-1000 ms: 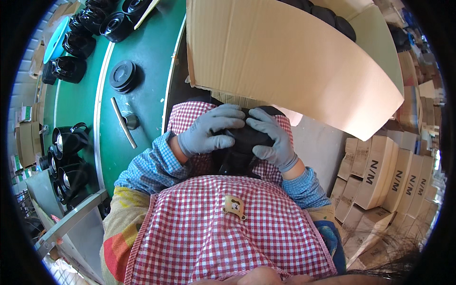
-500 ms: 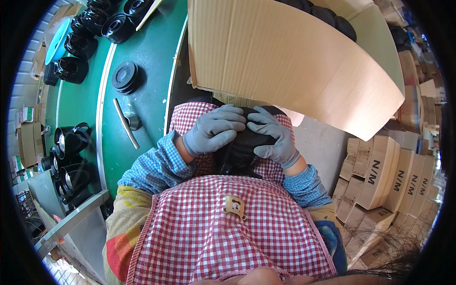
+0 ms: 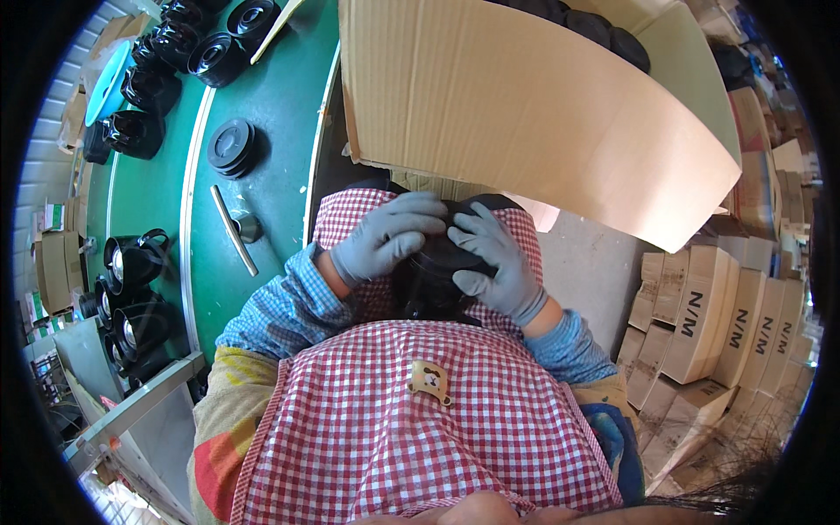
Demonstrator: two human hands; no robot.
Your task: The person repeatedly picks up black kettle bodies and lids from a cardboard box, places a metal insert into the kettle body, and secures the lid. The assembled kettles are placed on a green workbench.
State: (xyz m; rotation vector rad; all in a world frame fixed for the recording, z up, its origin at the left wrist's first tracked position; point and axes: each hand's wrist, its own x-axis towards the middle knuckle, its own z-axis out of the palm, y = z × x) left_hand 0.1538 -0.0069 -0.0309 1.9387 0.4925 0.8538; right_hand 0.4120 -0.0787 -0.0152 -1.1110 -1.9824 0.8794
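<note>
Black part (image 3: 437,262) sits on the person's lap, on a checked apron (image 3: 420,420), just below a big cardboard box (image 3: 525,105). From the head view, the gloved left hand (image 3: 385,238) lies over its left side, fingers spread and curled onto it; the right hand (image 3: 494,262) cups the right side, fingers loosely splayed. Even pressure from both hands looks wise, lest it tip. More black parts (image 3: 232,147) lie on the green table (image 3: 280,114).
</note>
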